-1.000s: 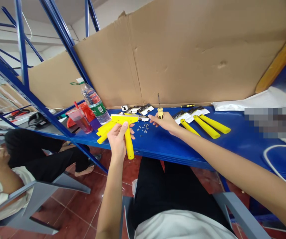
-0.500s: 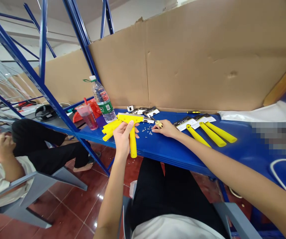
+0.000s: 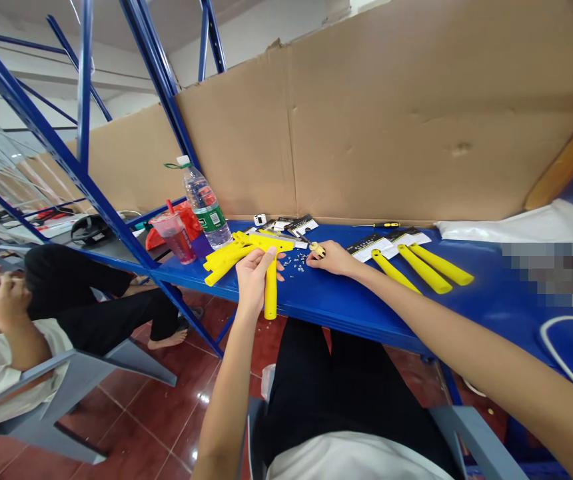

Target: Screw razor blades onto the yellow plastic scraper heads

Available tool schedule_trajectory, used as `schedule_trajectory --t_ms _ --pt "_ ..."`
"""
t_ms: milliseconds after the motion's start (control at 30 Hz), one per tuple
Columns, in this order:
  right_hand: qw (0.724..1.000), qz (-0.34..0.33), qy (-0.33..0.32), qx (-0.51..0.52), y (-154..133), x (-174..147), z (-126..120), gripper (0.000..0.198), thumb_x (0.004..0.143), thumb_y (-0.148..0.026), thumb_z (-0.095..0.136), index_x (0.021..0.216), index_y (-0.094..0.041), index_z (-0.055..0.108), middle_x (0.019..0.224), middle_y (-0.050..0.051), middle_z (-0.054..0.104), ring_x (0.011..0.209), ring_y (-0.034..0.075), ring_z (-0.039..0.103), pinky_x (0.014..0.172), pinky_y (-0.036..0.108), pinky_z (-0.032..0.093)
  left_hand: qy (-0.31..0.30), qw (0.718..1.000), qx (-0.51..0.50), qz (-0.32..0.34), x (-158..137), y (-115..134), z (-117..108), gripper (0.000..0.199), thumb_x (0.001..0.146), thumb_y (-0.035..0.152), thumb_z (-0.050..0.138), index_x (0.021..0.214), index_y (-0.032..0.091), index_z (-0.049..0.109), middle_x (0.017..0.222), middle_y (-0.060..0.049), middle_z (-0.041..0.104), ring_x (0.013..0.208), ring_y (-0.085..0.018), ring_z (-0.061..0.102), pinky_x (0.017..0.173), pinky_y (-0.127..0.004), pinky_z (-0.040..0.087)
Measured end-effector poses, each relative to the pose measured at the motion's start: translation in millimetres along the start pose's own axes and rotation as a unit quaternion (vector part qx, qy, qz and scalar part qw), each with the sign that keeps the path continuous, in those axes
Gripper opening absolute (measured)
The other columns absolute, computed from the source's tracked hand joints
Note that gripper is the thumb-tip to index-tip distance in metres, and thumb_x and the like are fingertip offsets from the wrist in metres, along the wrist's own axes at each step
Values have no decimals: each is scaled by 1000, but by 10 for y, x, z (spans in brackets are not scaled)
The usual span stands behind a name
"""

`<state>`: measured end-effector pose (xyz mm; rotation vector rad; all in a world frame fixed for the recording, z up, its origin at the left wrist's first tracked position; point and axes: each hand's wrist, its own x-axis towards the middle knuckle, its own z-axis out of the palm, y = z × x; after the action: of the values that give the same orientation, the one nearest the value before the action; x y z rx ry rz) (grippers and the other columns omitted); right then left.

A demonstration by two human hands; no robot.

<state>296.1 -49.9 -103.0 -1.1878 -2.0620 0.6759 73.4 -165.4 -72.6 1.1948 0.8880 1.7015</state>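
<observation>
My left hand [image 3: 254, 275] is closed round the handle of a yellow T-shaped scraper [image 3: 270, 297], its wide head facing away from me and its handle hanging over the table's front edge. My right hand [image 3: 335, 259] is closed on a screwdriver [image 3: 318, 249] with a pale yellow handle, its shaft pointing away to the left. The fingertips of that hand are low beside several small loose screws [image 3: 296, 263] scattered on the blue table. More yellow scrapers [image 3: 224, 260] lie in a pile just left of my left hand.
Several yellow handles [image 3: 426, 270] lie on the right, by printed cards [image 3: 366, 247]. A second screwdriver [image 3: 389, 225] rests near the cardboard wall [image 3: 391, 120]. A water bottle [image 3: 209, 207] and a red drink cup [image 3: 176, 237] stand at left. A person sits on a grey chair [image 3: 61, 393].
My left hand has shifted slightly to the right with the scraper, whose head now tilts down toward its right end. My right hand has barely moved and still holds the screwdriver.
</observation>
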Motion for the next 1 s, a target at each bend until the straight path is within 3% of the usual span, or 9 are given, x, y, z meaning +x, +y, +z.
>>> schedule_trajectory --t_ms 267,433,633,800,1000 --pt "1000 -13 -6 8 15 -9 -44 3 77 -24 83 75 -22 82 77 2 80 72 21 68 71 32 47 -8 1000 16 -24 53 -129 -10 43 82 50 94 91 11 78 96 -15 85 60 -12 68 51 -23 58" --pt "998 -26 32 39 -54 -30 -125 7 77 -26 81 72 -22 78 76 2 78 74 22 68 74 34 47 -28 997 31 -60 64 -195 2 45 80 50 96 90 10 78 93 -16 84 59 -14 71 48 -23 58" --pt "986 -36 105 122 -161 -63 -302 44 84 -43 80 64 -26 45 94 7 82 92 25 72 84 36 53 -109 979 80 -155 22 -227 42 41 79 46 98 89 10 81 87 -18 84 58 -20 76 47 -26 59" --pt "965 -47 44 255 -388 -198 -225 57 75 -46 92 66 -27 39 84 5 77 100 28 76 94 42 55 -164 964 109 -181 -43 -235 117 35 83 42 96 90 11 80 84 -17 83 59 -22 78 49 -27 61" --pt "969 -47 -10 243 -533 -299 -94 45 77 -38 85 65 -26 43 88 5 78 96 27 76 86 41 53 -173 960 117 -188 -52 -282 150 34 83 39 96 91 11 78 82 -16 83 58 -23 78 50 -29 63"
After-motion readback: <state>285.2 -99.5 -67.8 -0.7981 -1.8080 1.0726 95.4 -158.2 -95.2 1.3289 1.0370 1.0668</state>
